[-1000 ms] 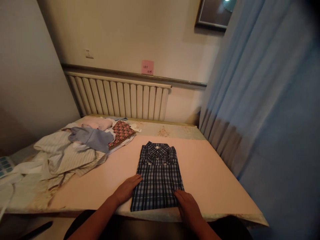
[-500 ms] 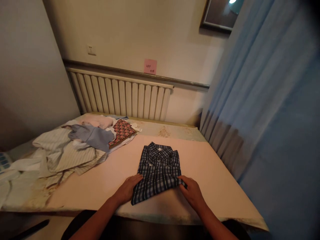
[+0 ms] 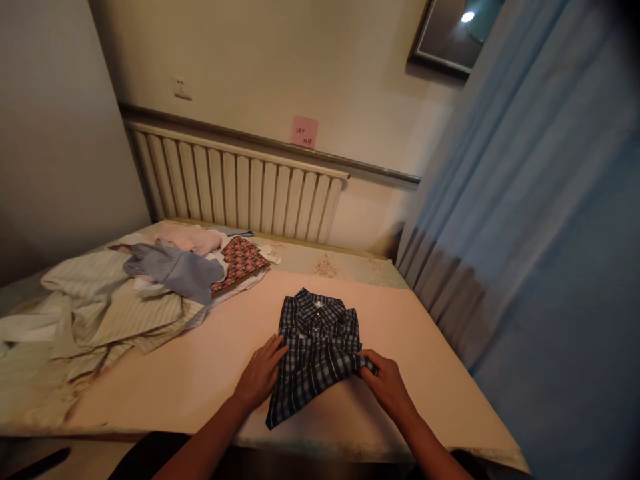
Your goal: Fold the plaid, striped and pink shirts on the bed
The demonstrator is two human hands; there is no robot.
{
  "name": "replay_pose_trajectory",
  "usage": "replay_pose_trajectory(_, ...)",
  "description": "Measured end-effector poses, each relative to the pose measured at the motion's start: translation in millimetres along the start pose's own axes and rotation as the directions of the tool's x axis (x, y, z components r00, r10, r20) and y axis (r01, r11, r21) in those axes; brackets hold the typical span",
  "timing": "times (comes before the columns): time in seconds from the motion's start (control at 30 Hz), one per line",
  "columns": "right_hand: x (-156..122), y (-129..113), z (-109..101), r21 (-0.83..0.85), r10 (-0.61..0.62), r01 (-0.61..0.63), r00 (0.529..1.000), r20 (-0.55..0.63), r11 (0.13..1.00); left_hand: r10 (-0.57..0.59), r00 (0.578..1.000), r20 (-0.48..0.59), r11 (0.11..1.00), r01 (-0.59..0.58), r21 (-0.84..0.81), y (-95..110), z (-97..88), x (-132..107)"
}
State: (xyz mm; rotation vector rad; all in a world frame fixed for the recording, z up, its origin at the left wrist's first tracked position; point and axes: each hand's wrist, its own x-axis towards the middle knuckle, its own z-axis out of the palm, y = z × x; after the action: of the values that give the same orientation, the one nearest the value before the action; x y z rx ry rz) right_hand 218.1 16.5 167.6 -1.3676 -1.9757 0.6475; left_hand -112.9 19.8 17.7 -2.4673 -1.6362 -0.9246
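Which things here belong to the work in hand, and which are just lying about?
Work in hand:
checked shirt
left hand, at its edge
right hand, holding a corner

Lying about:
striped cream garment
blue-grey garment
red patterned fabric
pink garment

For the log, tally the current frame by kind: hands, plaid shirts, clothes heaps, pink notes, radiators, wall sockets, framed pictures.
Hands: 2 (left hand, right hand)
Plaid shirt: 1
Clothes heap: 1
Pink note: 1
Radiator: 1
Wall socket: 1
Framed picture: 1
Total: 8
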Motion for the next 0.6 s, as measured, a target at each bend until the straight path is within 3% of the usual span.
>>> replay_pose_trajectory(0.23,-21,-3,-8,0.009,0.033,-0.033,0.998,0.047,0.999,0.051,0.998,0.026,0.991,-0.047,-0.129,12,-8.6,-1)
replay_pose_trajectory(0.43,-42,-5,-25,0.058,0.045,-0.055,0.985,0.165,0.997,-0.108,0.986,0.124,0.946,0.140,-0.293,28,-20.6,-25)
replay_pose_trajectory(0.6,-51,-2,-41,0.077,0.129,-0.144,0.976,0.177,0.986,-0.261,0.953,0.152,0.842,0.302,-0.447,46,-25.8,-44)
